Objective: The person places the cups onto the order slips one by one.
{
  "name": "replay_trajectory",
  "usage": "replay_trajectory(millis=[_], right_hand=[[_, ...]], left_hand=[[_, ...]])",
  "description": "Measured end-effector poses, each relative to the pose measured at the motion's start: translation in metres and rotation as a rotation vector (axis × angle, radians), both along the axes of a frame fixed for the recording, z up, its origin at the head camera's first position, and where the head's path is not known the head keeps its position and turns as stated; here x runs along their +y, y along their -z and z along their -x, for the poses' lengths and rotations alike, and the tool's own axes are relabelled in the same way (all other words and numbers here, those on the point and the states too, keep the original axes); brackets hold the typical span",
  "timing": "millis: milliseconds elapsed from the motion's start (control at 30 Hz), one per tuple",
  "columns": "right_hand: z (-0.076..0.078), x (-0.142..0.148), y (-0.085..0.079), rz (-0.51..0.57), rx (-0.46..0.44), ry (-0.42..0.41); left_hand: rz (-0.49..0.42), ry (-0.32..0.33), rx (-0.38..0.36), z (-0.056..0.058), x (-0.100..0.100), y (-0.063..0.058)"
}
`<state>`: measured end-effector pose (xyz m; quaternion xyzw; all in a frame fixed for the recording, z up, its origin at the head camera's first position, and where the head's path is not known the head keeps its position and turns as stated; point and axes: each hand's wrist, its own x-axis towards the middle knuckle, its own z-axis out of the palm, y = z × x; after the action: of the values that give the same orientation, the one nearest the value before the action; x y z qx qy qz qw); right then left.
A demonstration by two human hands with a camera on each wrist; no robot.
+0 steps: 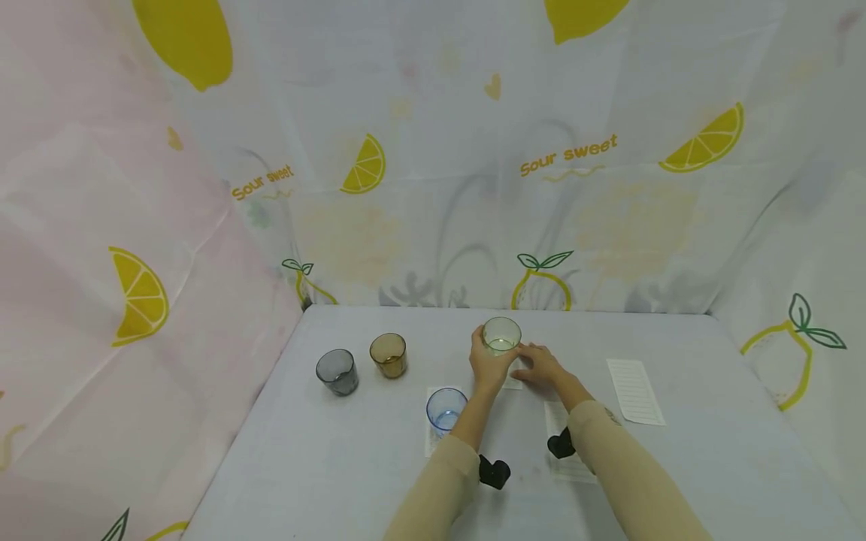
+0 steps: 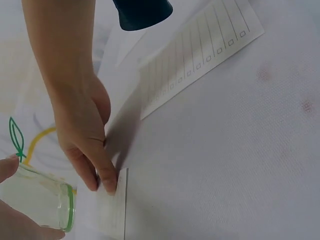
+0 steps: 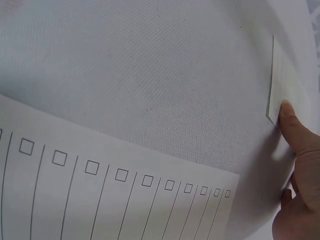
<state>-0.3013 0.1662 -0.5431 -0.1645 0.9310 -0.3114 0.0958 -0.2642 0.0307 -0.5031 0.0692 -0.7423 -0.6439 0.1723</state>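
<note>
In the head view my left hand (image 1: 489, 366) grips a pale green clear glass (image 1: 502, 336) from its left side, upright above the table. The left wrist view shows this glass (image 2: 42, 195) with its green base apart from the table. My right hand (image 1: 541, 367) lies beside it, its extended fingers touching a small white paper sheet (image 1: 513, 382). The right wrist view shows the thumb (image 3: 295, 127) pressing on this sheet's (image 3: 286, 80) corner. A blue glass (image 1: 446, 411) stands upright on another paper (image 1: 430, 445), near my left forearm.
A grey glass (image 1: 337, 373) and an amber glass (image 1: 389, 356) stand at the table's left. Lined paper with small boxes (image 3: 120, 195) lies under my right forearm. Another lined sheet (image 1: 636, 392) lies farther right. Lemon-printed cloth (image 1: 433, 150) hangs behind the table.
</note>
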Motion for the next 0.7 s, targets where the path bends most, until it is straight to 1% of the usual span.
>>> replay_trajectory(millis=[133, 200, 367, 533, 700], right_hand=[[-0.001, 0.000, 0.002, -0.021, -0.024, 0.015], [-0.001, 0.001, 0.002, -0.024, -0.018, 0.018], [0.000, 0.001, 0.000, -0.019, 0.001, 0.013], [0.001, 0.002, 0.001, -0.019, 0.026, -0.009], [0.003, 0.002, 0.004, -0.010, 0.038, -0.019]], left_hand=[[-0.003, -0.011, -0.010, 0.004, 0.004, 0.004], [-0.005, -0.009, -0.017, 0.005, 0.005, 0.006], [0.020, -0.015, -0.020, 0.007, 0.005, 0.009], [0.044, -0.016, -0.060, 0.009, 0.004, 0.014], [0.070, -0.020, -0.099, 0.011, 0.003, 0.023]])
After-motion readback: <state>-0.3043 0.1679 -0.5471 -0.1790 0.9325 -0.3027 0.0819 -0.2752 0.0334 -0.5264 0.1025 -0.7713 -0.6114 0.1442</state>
